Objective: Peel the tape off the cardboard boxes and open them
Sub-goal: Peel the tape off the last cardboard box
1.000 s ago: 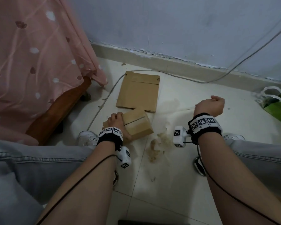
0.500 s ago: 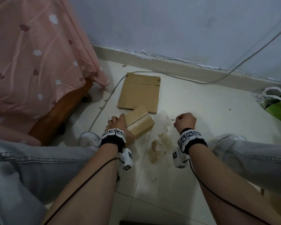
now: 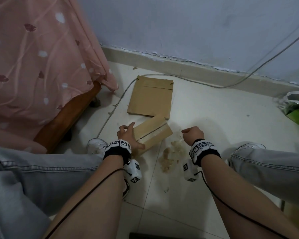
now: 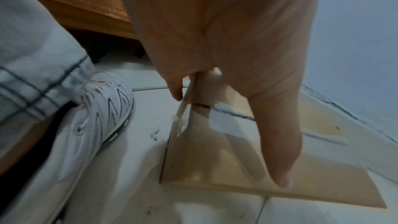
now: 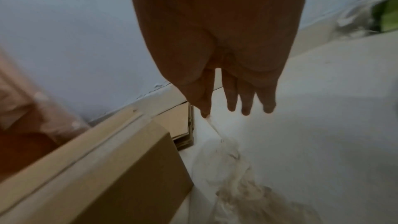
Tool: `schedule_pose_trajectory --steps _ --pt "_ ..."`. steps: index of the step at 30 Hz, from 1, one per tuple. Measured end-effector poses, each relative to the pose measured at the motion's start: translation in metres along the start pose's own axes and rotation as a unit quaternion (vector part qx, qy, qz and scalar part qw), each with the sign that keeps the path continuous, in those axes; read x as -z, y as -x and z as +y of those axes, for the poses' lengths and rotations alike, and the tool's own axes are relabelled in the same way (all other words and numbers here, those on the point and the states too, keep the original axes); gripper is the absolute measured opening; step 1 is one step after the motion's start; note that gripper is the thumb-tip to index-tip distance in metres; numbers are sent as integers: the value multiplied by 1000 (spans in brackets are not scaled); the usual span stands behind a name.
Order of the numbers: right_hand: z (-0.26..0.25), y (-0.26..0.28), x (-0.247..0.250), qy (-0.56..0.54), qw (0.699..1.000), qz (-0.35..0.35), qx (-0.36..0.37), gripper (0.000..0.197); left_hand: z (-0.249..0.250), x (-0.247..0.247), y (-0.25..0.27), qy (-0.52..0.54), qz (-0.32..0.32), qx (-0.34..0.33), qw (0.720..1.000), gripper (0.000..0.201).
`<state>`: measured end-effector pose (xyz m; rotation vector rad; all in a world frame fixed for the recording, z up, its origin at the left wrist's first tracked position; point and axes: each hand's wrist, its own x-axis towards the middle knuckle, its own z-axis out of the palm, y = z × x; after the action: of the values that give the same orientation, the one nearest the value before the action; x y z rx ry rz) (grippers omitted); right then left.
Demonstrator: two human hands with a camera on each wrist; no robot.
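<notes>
Box: the small cardboard box is sitting on the floor between the person's knees, its top seam running under clear tape, just in front of a flattened cardboard sheet.
Handling: it is looking light and stiff, likely to slide on the tile unless braced; the glossy tape is looking thin and clingy, best caught at a loose end by the near edge.
Left hand: it is bracing the box's near end, fingers spread and curved over it, thumb lying along the side.
Right hand: it is hovering beside the box over peeled tape scraps, fingers hanging straight and slightly apart, holding nothing.
</notes>
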<state>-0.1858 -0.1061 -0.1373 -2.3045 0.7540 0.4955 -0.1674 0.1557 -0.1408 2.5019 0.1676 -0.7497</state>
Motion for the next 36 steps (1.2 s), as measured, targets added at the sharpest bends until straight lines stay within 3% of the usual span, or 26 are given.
schedule_pose_trajectory --steps 4,7,9,12,18,22,28,31,36 --pt "2 -7 7 -44 996 74 14 18 -6 -4 7 -72 -17 -2 997 140" --pt "-3 -8 11 -10 996 82 17 33 -3 -6 10 -92 -2 7 996 144" --pt "-12 -5 12 -15 997 68 28 43 -3 -7 11 -72 5 -6 997 139" --pt "-30 1 7 -36 997 18 72 33 -1 -3 13 -9 18 -40 999 125" --pt "-74 22 4 -55 985 -67 147 54 27 36 9 102 65 -79 989 111" --pt "-111 31 5 27 985 -73 157 69 54 59 12 159 96 -119 975 112" --pt "-126 44 13 -69 966 -178 176 84 76 48 21 91 80 -142 982 116" --pt "-122 39 12 -107 960 -207 155 75 77 39 21 38 67 -133 988 117" --pt "-97 34 0 -130 959 -213 136 65 58 33 10 38 59 -135 988 126"
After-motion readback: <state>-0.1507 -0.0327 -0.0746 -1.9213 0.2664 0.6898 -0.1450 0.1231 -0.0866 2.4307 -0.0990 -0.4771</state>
